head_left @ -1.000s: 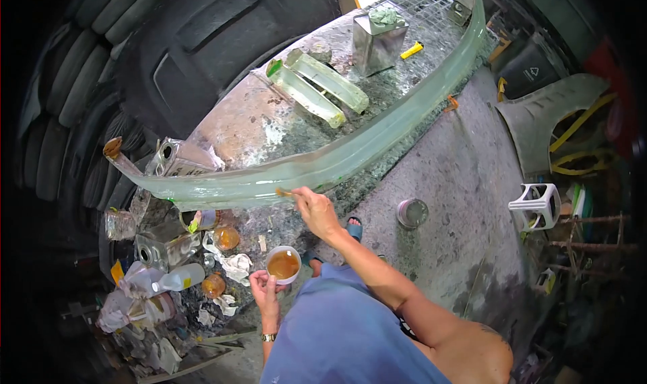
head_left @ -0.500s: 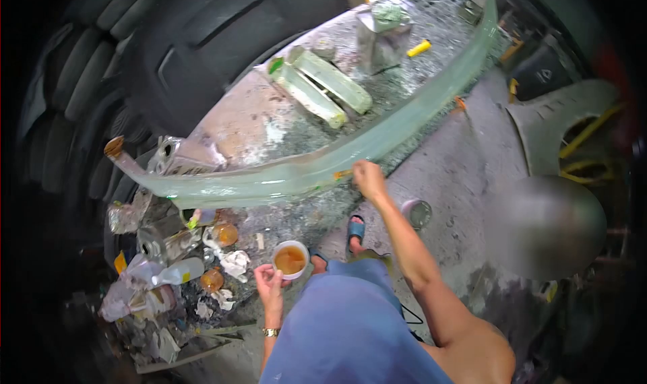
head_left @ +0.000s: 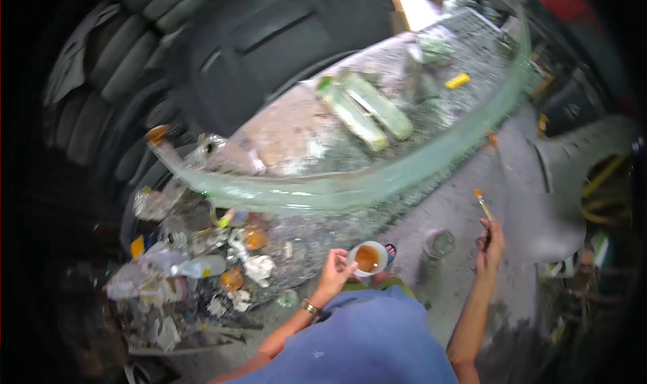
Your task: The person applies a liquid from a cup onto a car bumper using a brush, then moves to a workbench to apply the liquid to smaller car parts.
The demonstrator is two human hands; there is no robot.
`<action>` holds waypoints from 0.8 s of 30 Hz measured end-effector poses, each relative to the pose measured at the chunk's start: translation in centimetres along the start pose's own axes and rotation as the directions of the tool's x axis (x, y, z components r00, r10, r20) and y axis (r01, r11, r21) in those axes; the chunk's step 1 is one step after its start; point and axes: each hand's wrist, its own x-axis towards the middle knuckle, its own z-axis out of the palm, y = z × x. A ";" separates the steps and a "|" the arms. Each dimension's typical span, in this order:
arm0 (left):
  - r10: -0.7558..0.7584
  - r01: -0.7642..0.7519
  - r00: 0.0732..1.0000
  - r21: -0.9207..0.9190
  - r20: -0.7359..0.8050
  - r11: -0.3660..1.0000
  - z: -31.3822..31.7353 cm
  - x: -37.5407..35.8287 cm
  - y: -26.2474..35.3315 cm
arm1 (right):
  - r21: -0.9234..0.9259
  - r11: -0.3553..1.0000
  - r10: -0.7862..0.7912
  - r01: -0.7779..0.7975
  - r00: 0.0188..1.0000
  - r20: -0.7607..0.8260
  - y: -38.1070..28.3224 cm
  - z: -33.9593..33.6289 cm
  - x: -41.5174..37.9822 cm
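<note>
My left hand [head_left: 335, 271] grips the rim of a white cup [head_left: 373, 271] that holds amber liquid. Out to the right, my right hand [head_left: 492, 246] is closed around the handle of a small brush [head_left: 483, 205], its orange-coloured bristles pointing up and away from me. A long, curved, glossy pale-green strip [head_left: 323, 192] spans the worktable [head_left: 286, 124], with the brush well apart from it. Behind the strip lie two pale-green, trough-like pieces [head_left: 367, 111] side by side.
Bottles [head_left: 205, 267], crumpled paper [head_left: 258, 268] and orange-filled containers [head_left: 256, 239] clutter the left end. A can [head_left: 439, 243] stands on the floor between my hands. A yellow object [head_left: 457, 81] lies at the table's far side. A large pale panel [head_left: 583, 158] is at right.
My right hand has pulled the brush off the strip's near edge and swung it right. The cup in my left hand has shifted right in view, and the camera has turned.
</note>
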 end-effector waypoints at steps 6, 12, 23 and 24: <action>-0.003 -0.030 0.982 0.172 0.189 0.985 7.1 4.4 0.2 | 0.277 0.960 0.073 -0.050 0.995 -0.073 -2.4 -5.1 -4.9; -0.001 -0.067 0.957 0.225 0.289 0.972 21.1 7.9 -0.5 | 0.528 0.841 0.170 -0.116 0.984 -0.054 -3.7 -13.9 -3.0; -0.094 0.044 0.918 0.136 0.385 0.990 53.8 9.5 -4.2 | 0.655 0.713 0.022 0.250 0.926 -0.377 -17.6 -50.0 4.8; -0.093 0.037 0.910 0.145 0.405 0.989 56.2 10.1 -4.1 | 0.633 0.707 0.006 0.316 0.892 -0.452 -17.9 -53.2 5.8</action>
